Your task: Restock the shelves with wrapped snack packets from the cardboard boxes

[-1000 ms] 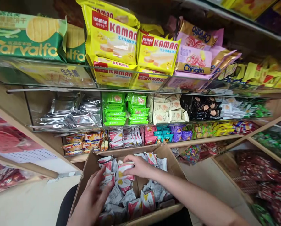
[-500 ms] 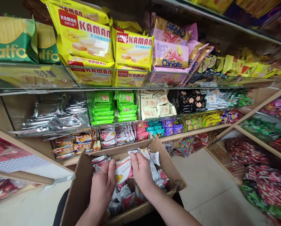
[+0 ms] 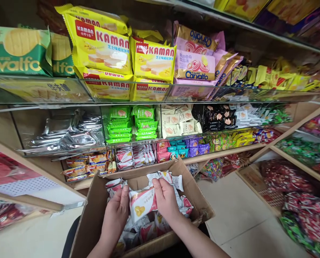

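Observation:
A white and pink snack packet (image 3: 143,206) with a yellow picture on its front is held upright over an open cardboard box (image 3: 82,218). My right hand (image 3: 167,200) pinches its right edge, thumb in front. At the packet's left edge, my left hand (image 3: 115,213) is closed with the thumb up; its fingertips are hidden behind. Inside the box, around and below both hands, lie several similar white and pink packets (image 3: 149,231). The box sits between my knees, its near side partly behind my forearms.
Ahead stands a shelf with glass fronts (image 3: 76,94). Yellow wafer packs (image 3: 103,50) fill the upper tier, with green packets (image 3: 119,123) and silver packets (image 3: 68,130) below. Similar pink and white packets (image 3: 125,157) occupy a low compartment behind the box. Bagged sweets (image 3: 286,175) lie at right.
The packet has tilted so that more of its front shows, its lower left part now hanging lower. The left thumb has shifted slightly left, off the packet's face. The view has shifted slightly.

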`<state>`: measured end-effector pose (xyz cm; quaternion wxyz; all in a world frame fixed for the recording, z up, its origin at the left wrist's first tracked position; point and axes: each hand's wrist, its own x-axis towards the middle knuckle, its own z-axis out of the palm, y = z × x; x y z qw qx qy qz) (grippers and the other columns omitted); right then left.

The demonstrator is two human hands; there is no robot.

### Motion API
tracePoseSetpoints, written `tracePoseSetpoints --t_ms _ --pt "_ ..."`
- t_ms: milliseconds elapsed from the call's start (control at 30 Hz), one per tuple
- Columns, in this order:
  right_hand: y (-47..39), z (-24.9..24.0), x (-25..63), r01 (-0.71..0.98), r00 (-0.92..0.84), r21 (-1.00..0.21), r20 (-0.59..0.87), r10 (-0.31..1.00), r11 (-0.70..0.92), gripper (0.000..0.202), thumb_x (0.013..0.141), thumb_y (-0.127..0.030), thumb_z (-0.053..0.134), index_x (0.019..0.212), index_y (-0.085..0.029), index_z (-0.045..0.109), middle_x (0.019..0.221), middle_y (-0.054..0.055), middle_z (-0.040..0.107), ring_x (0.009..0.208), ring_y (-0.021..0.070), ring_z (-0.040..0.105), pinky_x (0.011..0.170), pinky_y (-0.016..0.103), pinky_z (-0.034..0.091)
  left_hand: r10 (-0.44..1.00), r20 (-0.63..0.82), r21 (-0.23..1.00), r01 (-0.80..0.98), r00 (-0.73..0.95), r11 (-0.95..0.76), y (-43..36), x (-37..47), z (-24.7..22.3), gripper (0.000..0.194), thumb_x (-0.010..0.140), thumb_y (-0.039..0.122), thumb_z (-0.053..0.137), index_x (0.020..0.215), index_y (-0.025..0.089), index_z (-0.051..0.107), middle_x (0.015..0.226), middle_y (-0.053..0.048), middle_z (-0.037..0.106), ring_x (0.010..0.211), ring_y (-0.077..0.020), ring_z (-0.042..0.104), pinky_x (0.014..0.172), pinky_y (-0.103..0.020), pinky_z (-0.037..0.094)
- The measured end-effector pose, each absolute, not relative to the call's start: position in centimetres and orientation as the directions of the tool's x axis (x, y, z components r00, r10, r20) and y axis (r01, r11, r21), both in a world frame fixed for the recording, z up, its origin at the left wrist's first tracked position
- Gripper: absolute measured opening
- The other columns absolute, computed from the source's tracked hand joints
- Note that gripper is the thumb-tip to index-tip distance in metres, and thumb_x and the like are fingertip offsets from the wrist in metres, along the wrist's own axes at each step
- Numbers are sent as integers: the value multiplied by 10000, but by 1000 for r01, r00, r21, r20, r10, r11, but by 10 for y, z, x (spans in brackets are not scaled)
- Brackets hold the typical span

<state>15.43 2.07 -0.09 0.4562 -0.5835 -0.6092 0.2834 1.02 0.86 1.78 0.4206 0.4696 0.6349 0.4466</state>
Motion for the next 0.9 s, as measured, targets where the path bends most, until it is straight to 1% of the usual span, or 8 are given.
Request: tracePoseSetpoints --t_ms 100,200,367,467,567,667,733,900 --pt "24 3 163 545 -195 -751 319 928 373 356 874 -372 310 568 -191 325 503 -32 368 495 98 380 503 220 252 995 -64 940 329 -83 88 11 2 27 411 750 516 436 887 173 617 819 -45 659 771 -190 606 721 -273 479" --pt "24 9 163 539 -394 -693 296 870 479 353 875 -376 317 587 -183 386 534 -17 427 533 105 418 518 225 253 979 -50 935 354 199 -24 10 0 36 436 762 446 466 1111 196 544 882 -34 666 830 -190 605 787 -293 462" --pt "22 10 153 295 -383 -923 124 915 248 355 850 -442 366 650 -173 481 597 -11 490 582 99 464 548 204 322 904 -123 980 191 409 47 4 8 33 493 674 308 635 1146 222 522 867 -14 671 889 -194 595 827 -294 449" --pt "17 1 148 -55 -146 -992 -109 983 -118 411 812 -551 351 726 -179 503 626 -2 516 607 117 510 560 218 379 946 -220 975 64 239 211 2 14 23 430 620 313 685 1021 201 576 794 -9 675 712 -181 619 672 -280 502" --pt "7 -8 145 -353 -204 -876 -272 940 -330 391 692 -531 563 887 -197 500 754 1 565 670 130 554 551 220 414 955 -289 952 -121 -61 280 2 17 10 360 577 356 710 866 183 582 538 48 606 447 -125 536 429 -218 452" --pt "-2 -12 143 -354 -333 -834 -310 890 -423 508 523 -356 753 933 -182 508 887 16 594 733 147 577 582 236 443 926 -341 901 -336 -161 274 3 19 1 288 557 354 726 726 180 571 483 69 570 402 -83 491 405 -173 402" --pt "-3 -13 143 -295 -304 -843 -364 880 -451 455 514 -325 757 865 -155 521 828 12 607 687 133 574 587 233 442 903 -399 853 -425 -158 302 5 18 0 268 549 356 732 660 174 570 512 54 597 441 -83 522 452 -171 420" --pt "38 -6 153 -228 -256 -892 -332 908 -390 393 559 -291 724 849 -161 492 764 0 624 647 123 586 558 219 454 843 -510 834 -337 -172 436 7 -11 12 386 618 505 630 856 201 629 791 -21 693 752 -180 638 621 -235 497"
